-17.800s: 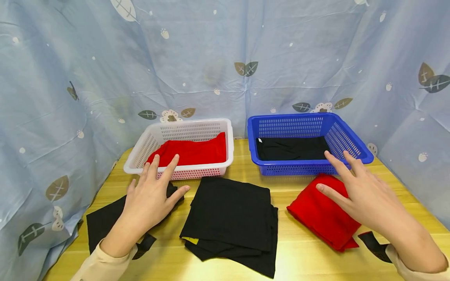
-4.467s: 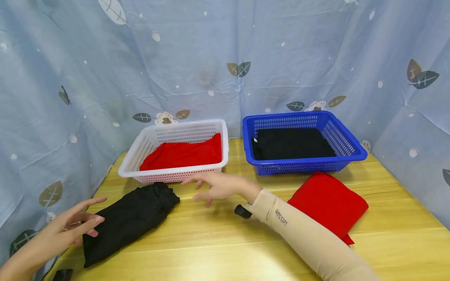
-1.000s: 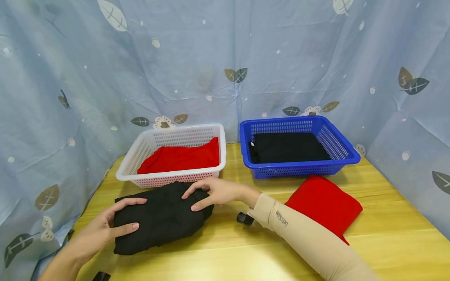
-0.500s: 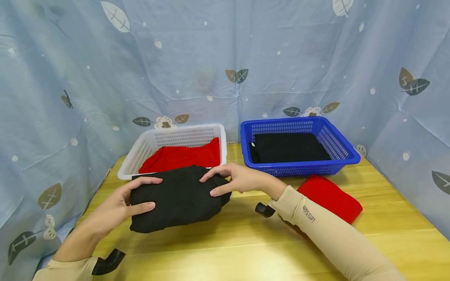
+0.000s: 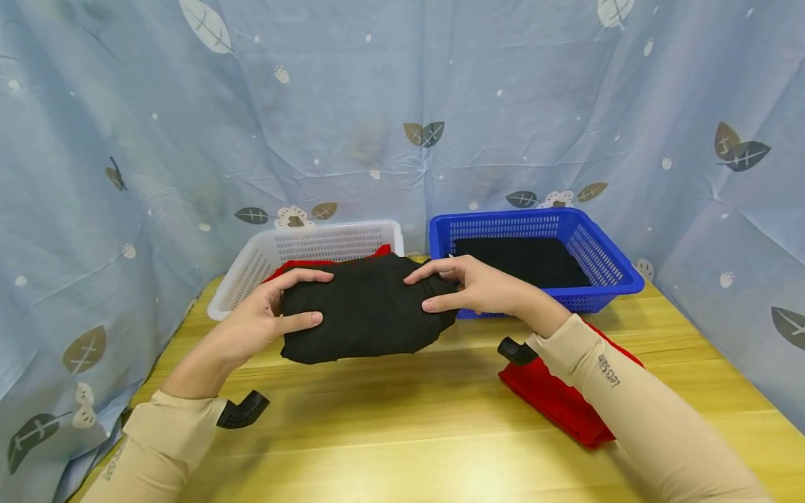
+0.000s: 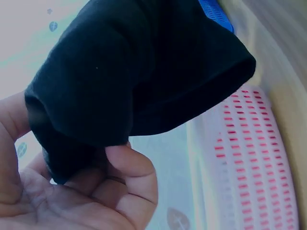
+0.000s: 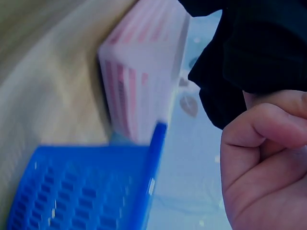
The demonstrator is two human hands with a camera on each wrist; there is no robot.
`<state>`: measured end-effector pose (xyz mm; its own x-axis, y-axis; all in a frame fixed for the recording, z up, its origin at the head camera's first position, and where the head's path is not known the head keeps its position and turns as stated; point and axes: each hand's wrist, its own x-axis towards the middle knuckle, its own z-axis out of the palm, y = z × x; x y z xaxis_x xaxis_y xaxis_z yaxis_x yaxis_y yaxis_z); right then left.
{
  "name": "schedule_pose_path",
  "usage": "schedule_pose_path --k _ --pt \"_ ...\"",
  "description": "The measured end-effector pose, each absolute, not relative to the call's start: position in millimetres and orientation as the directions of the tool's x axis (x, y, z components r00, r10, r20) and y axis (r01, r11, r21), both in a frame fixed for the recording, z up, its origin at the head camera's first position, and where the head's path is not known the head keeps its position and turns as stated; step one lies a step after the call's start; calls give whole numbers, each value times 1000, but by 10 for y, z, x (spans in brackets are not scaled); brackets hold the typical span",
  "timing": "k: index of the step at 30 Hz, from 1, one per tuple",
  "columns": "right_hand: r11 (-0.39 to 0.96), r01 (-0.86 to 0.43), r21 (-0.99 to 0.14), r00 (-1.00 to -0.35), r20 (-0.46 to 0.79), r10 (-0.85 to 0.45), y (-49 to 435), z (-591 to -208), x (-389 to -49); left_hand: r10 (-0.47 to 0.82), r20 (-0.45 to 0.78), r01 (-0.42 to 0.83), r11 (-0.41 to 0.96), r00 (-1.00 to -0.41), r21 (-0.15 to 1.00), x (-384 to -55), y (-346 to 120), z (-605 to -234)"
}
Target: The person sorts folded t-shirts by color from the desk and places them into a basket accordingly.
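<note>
And here the black folded cloth (image 5: 365, 307) is held aloft, stretched between two hands, with the table (image 5: 377, 433) below it. Its left end is gripped by the left hand (image 5: 254, 325): thumb and index finger are laid over the upper face, the other fingers are curled beneath, and the hand is parted only as far as the bundle's thickness. The opposite end is gripped just as firmly by the right hand (image 5: 481, 286), thumb and forefinger spread a little on top, more fingers seen tucked under in the right wrist view.

Straight beyond the left hand, the white basket (image 5: 245, 283) is partly covered by the bundle, a strip of red cloth (image 5: 295, 264) showing inside. Just beyond the right hand stands the blue basket (image 5: 606, 244), in which a flat black cloth (image 5: 522, 258) is laid. To the right of and nearer than the right hand, a folded red cloth (image 5: 560, 398) is crossed by the right sleeve (image 5: 648, 405). Well beyond both hands, everything is backed by a blue leaf-print curtain (image 5: 314, 105).
</note>
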<state>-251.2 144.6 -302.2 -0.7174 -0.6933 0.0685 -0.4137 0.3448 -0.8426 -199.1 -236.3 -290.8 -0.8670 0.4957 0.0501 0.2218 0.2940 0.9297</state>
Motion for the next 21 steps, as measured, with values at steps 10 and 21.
schedule_pose_path --k 10,21 --pt "437 -341 -832 -805 18 -593 1895 -2924 -2605 500 7 175 289 -866 941 -2366 -1932 -2819" --pt "503 -267 -822 -874 -13 -486 2299 -2889 -2748 499 2 135 231 -866 964 -2725 -1457 -2848"
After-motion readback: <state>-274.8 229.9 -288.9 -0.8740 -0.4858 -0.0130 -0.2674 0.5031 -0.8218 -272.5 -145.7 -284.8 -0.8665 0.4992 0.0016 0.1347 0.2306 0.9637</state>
